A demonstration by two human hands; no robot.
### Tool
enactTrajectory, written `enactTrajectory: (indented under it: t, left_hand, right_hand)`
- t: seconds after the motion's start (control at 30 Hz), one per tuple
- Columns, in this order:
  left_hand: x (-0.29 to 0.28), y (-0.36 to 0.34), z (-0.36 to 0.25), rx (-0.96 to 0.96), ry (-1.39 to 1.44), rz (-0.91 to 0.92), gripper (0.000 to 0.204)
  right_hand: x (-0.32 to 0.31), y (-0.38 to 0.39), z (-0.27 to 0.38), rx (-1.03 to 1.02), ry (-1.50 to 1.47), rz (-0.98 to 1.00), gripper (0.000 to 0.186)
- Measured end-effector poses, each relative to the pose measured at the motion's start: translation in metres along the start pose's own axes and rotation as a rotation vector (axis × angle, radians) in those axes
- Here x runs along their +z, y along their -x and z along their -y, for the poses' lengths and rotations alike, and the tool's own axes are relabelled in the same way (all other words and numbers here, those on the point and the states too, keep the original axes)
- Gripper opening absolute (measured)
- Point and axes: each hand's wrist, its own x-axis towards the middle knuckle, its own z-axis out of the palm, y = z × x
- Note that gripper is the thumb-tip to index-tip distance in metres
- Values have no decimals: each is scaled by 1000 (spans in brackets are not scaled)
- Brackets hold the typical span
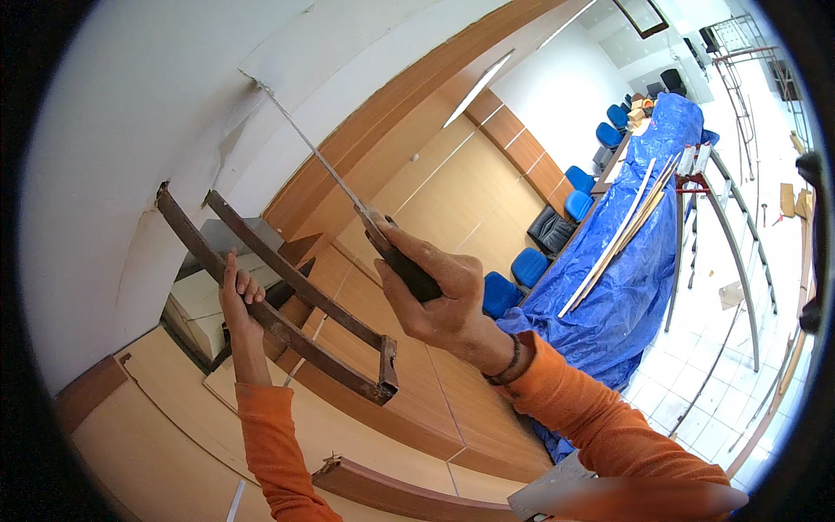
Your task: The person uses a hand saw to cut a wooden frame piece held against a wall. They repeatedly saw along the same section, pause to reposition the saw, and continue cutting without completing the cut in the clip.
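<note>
My right hand (444, 300) is closed around the dark handle of a long, thin-bladed tool (317, 152). Seen almost edge-on, the blade slants up and left, and its tip meets the white wall panel (174, 87) at a ragged, damaged spot. Lower down, a rusty brown metal frame (348, 372) juts from the panel: two parallel bars joined by a short crosspiece at the outer end. My left hand (239, 291) has its fingers wrapped around the nearer bar. A cracked, peeled patch (233, 143) runs below the tool's tip.
Wood panelling (426, 209) lines the wall beyond. A broken brown strip (391, 483) lies below. To the right, a blue tarp (600, 287) covers a long table bearing thin wooden strips (626, 230). Blue chairs (529, 267) stand behind it, a stepladder (722, 217) beside it.
</note>
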Motion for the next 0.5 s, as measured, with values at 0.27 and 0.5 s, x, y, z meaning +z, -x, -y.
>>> enactTrajectory:
  t: [0.27,0.5]
  left_hand:
    - [-3,-1,-1,-14,-17,10,62]
    - [0,0,-1,-21,-25,-10,57]
  right_hand:
    - [7,-5,-4,-57,-14,-52,38]
    - [9,-16,1,-8,-100,-35,38]
